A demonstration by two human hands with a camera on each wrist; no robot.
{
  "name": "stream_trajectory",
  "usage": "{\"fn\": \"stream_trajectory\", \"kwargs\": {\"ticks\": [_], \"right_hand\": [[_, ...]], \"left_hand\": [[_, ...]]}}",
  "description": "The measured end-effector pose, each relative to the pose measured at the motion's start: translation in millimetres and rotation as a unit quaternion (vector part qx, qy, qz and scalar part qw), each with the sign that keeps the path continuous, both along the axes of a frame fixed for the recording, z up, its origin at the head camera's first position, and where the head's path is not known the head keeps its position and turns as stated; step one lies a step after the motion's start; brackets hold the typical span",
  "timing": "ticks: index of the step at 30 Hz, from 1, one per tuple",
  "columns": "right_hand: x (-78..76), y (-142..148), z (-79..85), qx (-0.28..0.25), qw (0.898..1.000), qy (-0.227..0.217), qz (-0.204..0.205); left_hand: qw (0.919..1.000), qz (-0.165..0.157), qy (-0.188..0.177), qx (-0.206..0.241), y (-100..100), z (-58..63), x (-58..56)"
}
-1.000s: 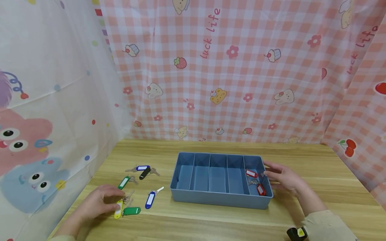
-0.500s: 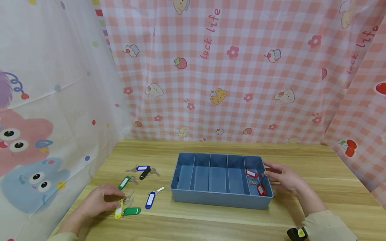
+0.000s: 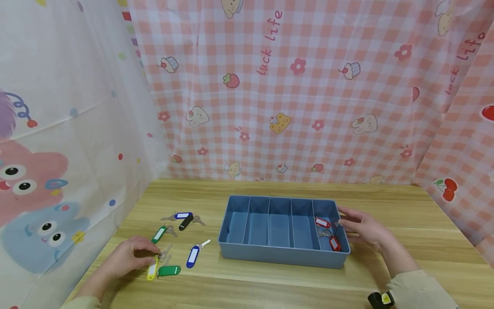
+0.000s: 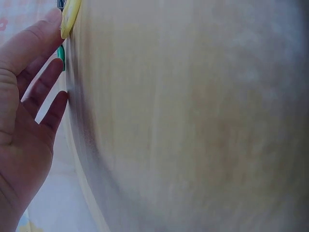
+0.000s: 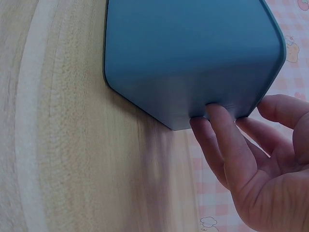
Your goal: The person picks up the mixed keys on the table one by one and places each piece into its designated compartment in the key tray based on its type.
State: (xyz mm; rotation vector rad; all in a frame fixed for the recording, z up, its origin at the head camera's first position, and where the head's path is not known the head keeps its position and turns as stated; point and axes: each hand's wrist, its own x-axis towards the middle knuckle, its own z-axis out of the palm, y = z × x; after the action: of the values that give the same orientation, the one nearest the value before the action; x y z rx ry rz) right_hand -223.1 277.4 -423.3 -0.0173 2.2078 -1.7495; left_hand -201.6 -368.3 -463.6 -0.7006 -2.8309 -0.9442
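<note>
In the head view, my left hand (image 3: 125, 259) is at the front left of the table, pinching a yellow key tag (image 3: 152, 269) near its ring, thumb and forefinger together. The left wrist view shows the thumb against the yellow tag (image 4: 70, 18), the other fingers loosely spread. A green key tag (image 3: 169, 271) lies right beside it. My right hand (image 3: 364, 229) rests its fingertips on the right end of a blue divided box (image 3: 283, 253). In the right wrist view these fingers touch the box's outer end wall (image 5: 169, 92). Two red key tags (image 3: 322, 222) with keys lie in the rightmost compartment.
Left of the box lie a blue key tag (image 3: 192, 256), another green tag (image 3: 158, 234), a black tag (image 3: 185, 222) and a second blue tag (image 3: 183, 215), with keys. Checked cloth (image 3: 285, 94) hangs behind the wooden table (image 3: 270, 287); a white printed cloth (image 3: 96, 141) hangs at left.
</note>
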Motion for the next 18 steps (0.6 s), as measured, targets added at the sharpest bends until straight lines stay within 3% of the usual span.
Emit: {"fn": "stream_trajectory", "kwargs": {"ticks": [8, 18], "right_hand": [[0.3, 1.0, -0.3, 0.008, 1.000, 0.008, 0.004], [0.1, 0.7, -0.2, 0.007, 1.000, 0.007, 0.005]], "left_hand": [[0.9997, 0.003, 0.018, 0.016, 1.4, -4.8, -1.4], [0.9995, 0.016, 0.014, 0.022, 3.7, -4.0, -0.3]]}}
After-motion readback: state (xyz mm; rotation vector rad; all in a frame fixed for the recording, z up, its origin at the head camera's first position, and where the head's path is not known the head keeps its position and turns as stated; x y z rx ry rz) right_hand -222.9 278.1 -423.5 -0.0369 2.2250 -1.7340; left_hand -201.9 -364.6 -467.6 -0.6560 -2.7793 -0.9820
